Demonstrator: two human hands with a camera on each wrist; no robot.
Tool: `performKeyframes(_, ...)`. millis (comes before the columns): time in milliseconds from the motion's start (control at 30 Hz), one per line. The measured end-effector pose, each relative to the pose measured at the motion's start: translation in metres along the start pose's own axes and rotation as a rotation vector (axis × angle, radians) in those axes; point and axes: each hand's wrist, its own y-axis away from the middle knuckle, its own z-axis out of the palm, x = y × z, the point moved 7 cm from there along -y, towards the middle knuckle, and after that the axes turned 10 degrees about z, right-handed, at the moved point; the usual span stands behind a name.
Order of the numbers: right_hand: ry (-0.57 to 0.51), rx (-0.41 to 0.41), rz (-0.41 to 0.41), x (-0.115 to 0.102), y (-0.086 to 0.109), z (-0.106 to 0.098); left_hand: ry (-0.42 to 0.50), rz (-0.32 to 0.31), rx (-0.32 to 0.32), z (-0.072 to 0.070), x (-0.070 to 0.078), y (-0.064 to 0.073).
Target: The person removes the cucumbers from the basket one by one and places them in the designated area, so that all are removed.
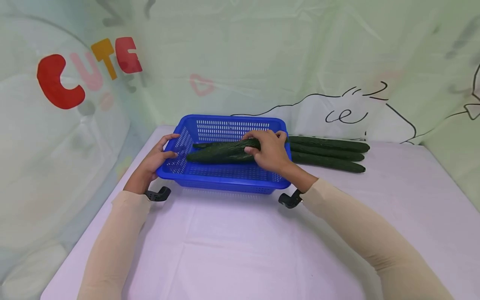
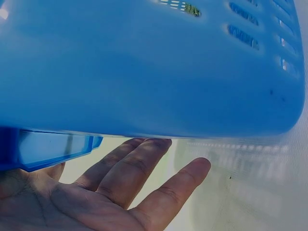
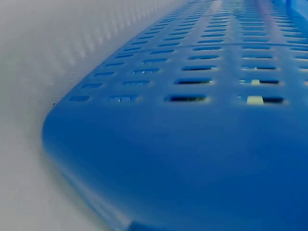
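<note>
Head view: one basket (image 1: 225, 183); three cucumbers (image 1: 326, 153) lay beside it, at least two inside.
Left hand (image 1: 155, 157) gripped its left end; right hand (image 1: 271, 151) was clamped on one inside cucumber (image 1: 225, 153).

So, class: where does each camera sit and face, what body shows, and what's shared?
Head: worn there, facing forward and down at the blue perforated plastic basket; left hand, right hand, beige sleeves.
Left wrist: worn there, facing the basket's outside; left hand shows.
Right wrist: worn there, facing the basket's outside; no hand shows.
Wrist views share the basket.
</note>
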Motion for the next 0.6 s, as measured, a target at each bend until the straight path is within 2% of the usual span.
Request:
performKeyframes(133, 0.004, 0.012, 0.03, 0.007, 0.004, -0.01, -0.011, 0.005, 0.001, 0.0, 0.0, 0.001)
performKeyframes(267, 0.021, 0.045, 0.013, 0.015, 0.014, -0.022, -0.026, 0.002, 0.005, 0.0, 0.001, 0.001)
performKeyframes(433, 0.022, 0.089, -0.02, 0.022, 0.031, -0.041, -0.026, -0.003, 0.008, 0.0, 0.001, 0.001)
performKeyframes(600, 0.019, 0.105, -0.001, 0.026, 0.05, -0.061, -0.024, 0.002, 0.009, 0.0, 0.002, 0.002)
